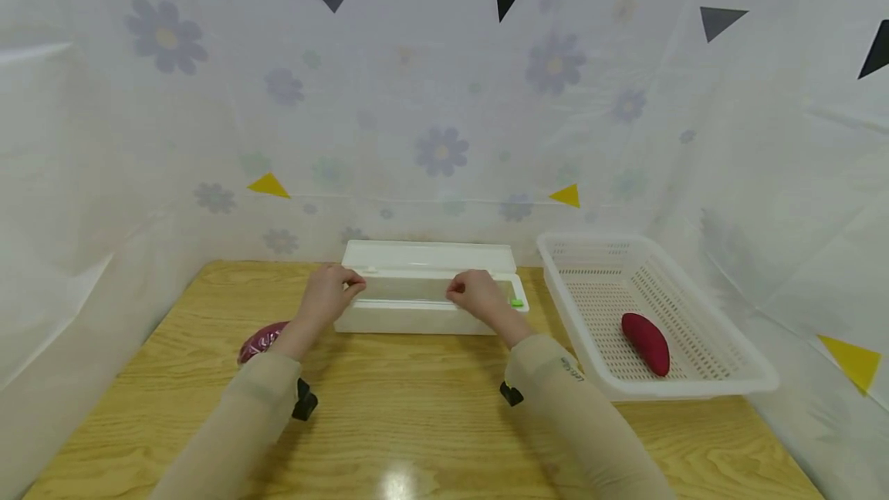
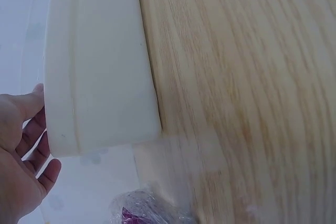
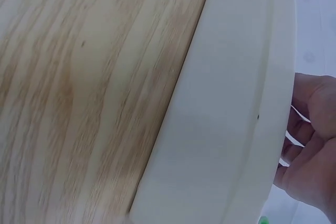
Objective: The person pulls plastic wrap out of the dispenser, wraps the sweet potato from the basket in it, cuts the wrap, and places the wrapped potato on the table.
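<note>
A long white cling film dispenser [image 1: 417, 320] sits on the table with its lid [image 1: 430, 255] raised at the back. Over its opening, the left hand [image 1: 325, 295] pinches the cling film near the left end, thumb against fingertips. The right hand [image 1: 482, 298] pinches the film toward the right end. Between them the clear film is hard to make out. In both wrist views the dispenser's front wall [image 2: 105, 61] hides part of the fingertips. A purple-red sweet potato [image 1: 262, 341] wrapped in film lies beside the left forearm, which partly covers it.
To the right stands a white plastic basket [image 1: 694, 388] holding one bare dark red sweet potato [image 1: 647, 343]. A small green slider [image 1: 517, 302] is at the dispenser's right end. The wooden table [image 1: 410, 407] backs onto a flower-patterned curtain [image 1: 444, 99].
</note>
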The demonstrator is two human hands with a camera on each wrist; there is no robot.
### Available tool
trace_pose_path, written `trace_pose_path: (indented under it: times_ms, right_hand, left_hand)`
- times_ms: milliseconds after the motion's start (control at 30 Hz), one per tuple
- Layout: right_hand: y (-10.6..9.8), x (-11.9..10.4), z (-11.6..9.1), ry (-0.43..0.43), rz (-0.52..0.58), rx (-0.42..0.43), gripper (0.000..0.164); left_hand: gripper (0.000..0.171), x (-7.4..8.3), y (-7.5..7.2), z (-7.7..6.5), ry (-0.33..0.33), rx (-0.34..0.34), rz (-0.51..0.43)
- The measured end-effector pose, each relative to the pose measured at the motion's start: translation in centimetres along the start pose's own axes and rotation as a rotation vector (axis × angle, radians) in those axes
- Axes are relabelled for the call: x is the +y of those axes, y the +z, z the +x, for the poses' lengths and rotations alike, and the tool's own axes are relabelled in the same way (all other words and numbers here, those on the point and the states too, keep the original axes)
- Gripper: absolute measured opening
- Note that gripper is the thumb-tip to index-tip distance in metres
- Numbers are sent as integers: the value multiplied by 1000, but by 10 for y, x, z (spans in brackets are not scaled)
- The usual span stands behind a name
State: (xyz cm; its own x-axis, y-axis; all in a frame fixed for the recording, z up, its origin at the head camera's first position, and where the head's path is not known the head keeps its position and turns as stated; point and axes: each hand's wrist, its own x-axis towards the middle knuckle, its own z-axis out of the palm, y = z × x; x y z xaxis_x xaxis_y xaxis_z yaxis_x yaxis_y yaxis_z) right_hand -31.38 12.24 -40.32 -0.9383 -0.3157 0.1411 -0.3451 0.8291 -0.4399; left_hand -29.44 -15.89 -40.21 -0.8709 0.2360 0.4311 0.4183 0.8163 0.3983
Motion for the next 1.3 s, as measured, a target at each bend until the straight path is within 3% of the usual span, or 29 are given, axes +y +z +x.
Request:
trace_pose_path:
  times_ms: [700,967,1300]
  right_hand:
    - [-29,38,-20,35,-139,16,4]
    - [-36,46,-25,-30,-205,26,6]
    - [-42,49,-28,-135,-277,138,4]
  left_hand:
    - [11,-3,-3,-2,-27,-30,-54]
    - [10,-6,-4,-2,1,-57,-62]
    - [9,-6,-11,0,20,-58,-50]
